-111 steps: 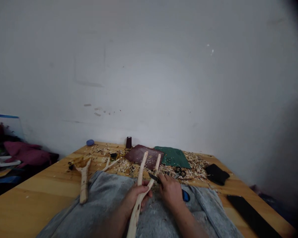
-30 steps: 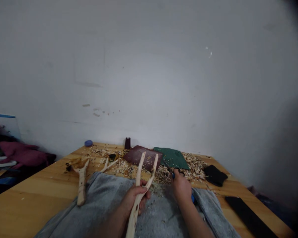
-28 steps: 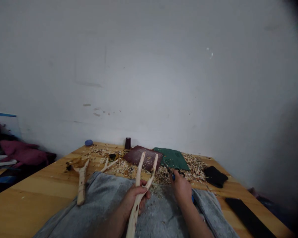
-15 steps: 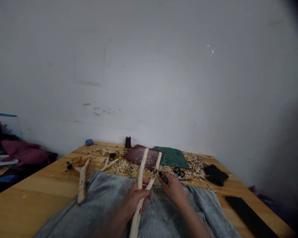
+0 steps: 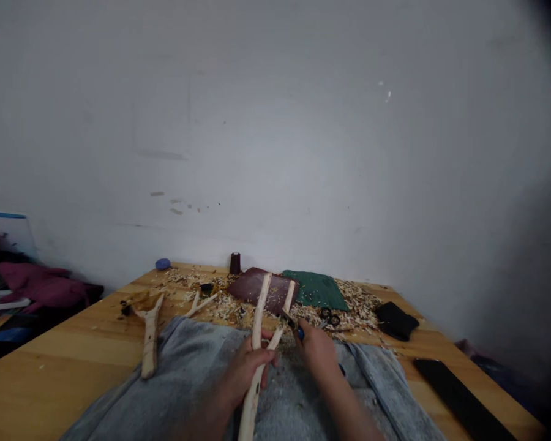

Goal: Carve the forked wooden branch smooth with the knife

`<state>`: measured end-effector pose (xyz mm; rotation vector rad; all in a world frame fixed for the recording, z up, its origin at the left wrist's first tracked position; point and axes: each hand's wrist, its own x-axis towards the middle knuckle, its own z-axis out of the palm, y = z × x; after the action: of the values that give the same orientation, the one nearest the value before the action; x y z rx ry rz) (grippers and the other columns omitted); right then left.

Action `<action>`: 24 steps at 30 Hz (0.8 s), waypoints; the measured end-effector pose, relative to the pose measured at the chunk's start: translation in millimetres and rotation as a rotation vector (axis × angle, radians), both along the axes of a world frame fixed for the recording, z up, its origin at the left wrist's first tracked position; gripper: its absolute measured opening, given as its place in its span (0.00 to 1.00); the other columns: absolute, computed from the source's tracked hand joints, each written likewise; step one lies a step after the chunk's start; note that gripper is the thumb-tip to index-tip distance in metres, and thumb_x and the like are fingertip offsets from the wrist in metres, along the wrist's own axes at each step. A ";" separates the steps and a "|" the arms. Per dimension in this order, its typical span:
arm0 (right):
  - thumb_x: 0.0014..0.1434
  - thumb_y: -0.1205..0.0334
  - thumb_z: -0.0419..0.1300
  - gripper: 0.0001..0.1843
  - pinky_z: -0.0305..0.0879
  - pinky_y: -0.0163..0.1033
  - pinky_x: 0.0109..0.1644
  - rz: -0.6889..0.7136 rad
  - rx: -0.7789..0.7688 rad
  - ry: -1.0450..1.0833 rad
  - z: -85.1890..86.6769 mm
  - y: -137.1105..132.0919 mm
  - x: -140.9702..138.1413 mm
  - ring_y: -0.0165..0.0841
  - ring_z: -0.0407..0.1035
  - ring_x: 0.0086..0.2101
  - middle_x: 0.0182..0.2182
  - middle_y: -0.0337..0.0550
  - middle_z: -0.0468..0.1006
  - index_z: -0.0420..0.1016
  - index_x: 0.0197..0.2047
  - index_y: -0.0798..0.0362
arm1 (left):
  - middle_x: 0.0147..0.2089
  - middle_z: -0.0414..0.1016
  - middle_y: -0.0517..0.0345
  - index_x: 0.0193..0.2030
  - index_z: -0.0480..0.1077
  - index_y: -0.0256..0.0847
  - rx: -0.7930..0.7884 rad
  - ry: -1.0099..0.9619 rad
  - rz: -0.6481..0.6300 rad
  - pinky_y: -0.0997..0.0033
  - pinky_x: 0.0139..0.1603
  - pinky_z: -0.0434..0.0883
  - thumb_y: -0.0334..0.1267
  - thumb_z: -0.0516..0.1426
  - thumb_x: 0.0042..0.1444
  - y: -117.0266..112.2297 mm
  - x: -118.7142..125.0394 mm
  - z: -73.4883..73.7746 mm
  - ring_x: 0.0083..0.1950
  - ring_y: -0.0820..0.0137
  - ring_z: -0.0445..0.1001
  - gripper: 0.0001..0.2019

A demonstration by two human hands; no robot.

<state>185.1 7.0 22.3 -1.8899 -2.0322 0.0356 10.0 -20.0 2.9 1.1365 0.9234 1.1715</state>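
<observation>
White plaster wall (image 5: 275, 135) rises behind a wooden table (image 5: 73, 343) littered with wood shavings (image 5: 353, 312). Compared with the frame a second earlier, the right hand (image 5: 316, 354) has moved in from beside the scissors (image 5: 329, 316) and now sits close to the forked stick (image 5: 261, 306), its knife (image 5: 288, 320) blade at the stick's right branch. The right hand is clenched around the knife, whose blue handle shows at the fingers. The left hand (image 5: 250, 367) grips the stick below the fork, branches up, long end running down toward the lap, clear of the table. Nearby lie a grey cloth (image 5: 202, 343), a dark red leather pad (image 5: 252, 285), a green mat (image 5: 314, 289), a black pouch (image 5: 395, 320), a black strip (image 5: 459, 392), and a carved stick (image 5: 150, 337). Both forearms angle inward from the bottom of the view.
</observation>
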 end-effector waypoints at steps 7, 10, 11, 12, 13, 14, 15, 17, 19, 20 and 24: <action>0.60 0.69 0.52 0.15 0.60 0.34 0.37 -0.083 0.044 -0.145 -0.9 6.0 1.6 0.36 0.75 0.39 0.41 0.48 0.80 0.71 0.49 0.50 | 0.21 0.74 0.62 0.40 0.64 0.41 -0.072 -0.106 -0.070 0.79 0.08 0.53 0.42 0.60 0.41 6.1 0.8 -4.4 0.09 0.78 0.58 0.18; 0.59 0.71 0.52 0.18 0.60 0.34 0.39 -0.093 0.094 -0.166 -1.0 7.2 4.7 0.35 0.74 0.42 0.43 0.47 0.79 0.71 0.51 0.50 | 0.21 0.74 0.62 0.39 0.65 0.40 -0.115 -0.197 -0.143 0.79 0.07 0.51 0.43 0.61 0.41 7.0 -0.1 -4.6 0.09 0.79 0.56 0.18; 0.60 0.70 0.52 0.18 0.60 0.34 0.39 -0.106 0.099 -0.145 -1.3 7.5 6.3 0.35 0.74 0.42 0.44 0.46 0.79 0.71 0.51 0.49 | 0.21 0.74 0.62 0.39 0.66 0.40 -0.127 -0.220 -0.162 0.79 0.07 0.51 0.42 0.61 0.41 6.6 -0.6 -3.6 0.09 0.79 0.56 0.18; 0.61 0.68 0.52 0.18 0.60 0.34 0.39 -0.125 0.099 -0.109 -1.8 8.1 8.4 0.35 0.74 0.42 0.44 0.45 0.80 0.70 0.53 0.48 | 0.22 0.74 0.62 0.39 0.66 0.40 -0.133 -0.239 -0.175 0.80 0.08 0.51 0.42 0.62 0.41 6.0 -1.0 -2.2 0.09 0.80 0.56 0.18; 0.63 0.65 0.51 0.17 0.60 0.34 0.38 -0.149 0.096 -0.067 -2.4 8.9 10.9 0.35 0.75 0.41 0.43 0.44 0.80 0.69 0.54 0.47 | 0.22 0.75 0.62 0.39 0.67 0.40 -0.135 -0.252 -0.182 0.80 0.08 0.51 0.42 0.62 0.41 5.3 -1.5 -0.4 0.10 0.80 0.56 0.18; 0.65 0.62 0.50 0.17 0.60 0.34 0.36 -0.176 0.091 -0.027 -3.1 10.0 14.0 0.35 0.75 0.40 0.42 0.44 0.81 0.69 0.55 0.46 | 0.22 0.75 0.62 0.38 0.67 0.40 -0.134 -0.262 -0.184 0.80 0.08 0.51 0.42 0.63 0.41 4.6 -1.9 1.5 0.10 0.80 0.56 0.17; 0.66 0.59 0.48 0.17 0.59 0.34 0.35 -0.205 0.089 0.004 -3.9 11.4 17.3 0.35 0.76 0.39 0.41 0.45 0.81 0.68 0.55 0.46 | 0.22 0.75 0.62 0.38 0.67 0.40 -0.130 -0.270 -0.179 0.80 0.08 0.51 0.42 0.63 0.41 3.9 -2.2 3.2 0.10 0.81 0.56 0.17; 0.68 0.56 0.46 0.17 0.58 0.35 0.34 -0.227 0.089 0.033 -4.9 13.9 23.4 0.37 0.76 0.37 0.39 0.46 0.82 0.69 0.55 0.47 | 0.22 0.74 0.62 0.37 0.66 0.40 -0.125 -0.281 -0.164 0.80 0.09 0.51 0.42 0.63 0.41 3.2 -2.4 5.5 0.10 0.81 0.55 0.17; 0.68 0.53 0.46 0.17 0.57 0.35 0.34 -0.186 0.088 0.042 -5.0 14.8 26.5 0.38 0.76 0.37 0.37 0.46 0.82 0.71 0.53 0.47 | 0.22 0.75 0.63 0.37 0.66 0.41 -0.115 -0.277 -0.149 0.80 0.08 0.51 0.42 0.63 0.41 3.3 -2.3 5.3 0.10 0.80 0.56 0.16; 0.68 0.52 0.46 0.17 0.57 0.35 0.33 -0.150 0.084 0.045 -4.6 14.2 26.3 0.38 0.76 0.36 0.36 0.45 0.82 0.72 0.51 0.47 | 0.22 0.75 0.63 0.37 0.66 0.41 -0.110 -0.267 -0.136 0.80 0.08 0.51 0.42 0.63 0.41 3.6 -2.2 4.4 0.09 0.80 0.56 0.17; 0.67 0.54 0.48 0.14 0.55 0.34 0.33 -0.009 0.061 0.031 -0.6 6.0 16.6 0.37 0.76 0.35 0.33 0.44 0.82 0.74 0.45 0.47 | 0.22 0.75 0.63 0.40 0.65 0.41 -0.083 -0.169 -0.059 0.80 0.08 0.52 0.42 0.63 0.41 4.3 -2.1 -1.6 0.10 0.78 0.59 0.19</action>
<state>201.7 13.0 21.7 -1.8501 -1.9825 0.0006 7.9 -15.7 1.3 0.9755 0.7960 1.1514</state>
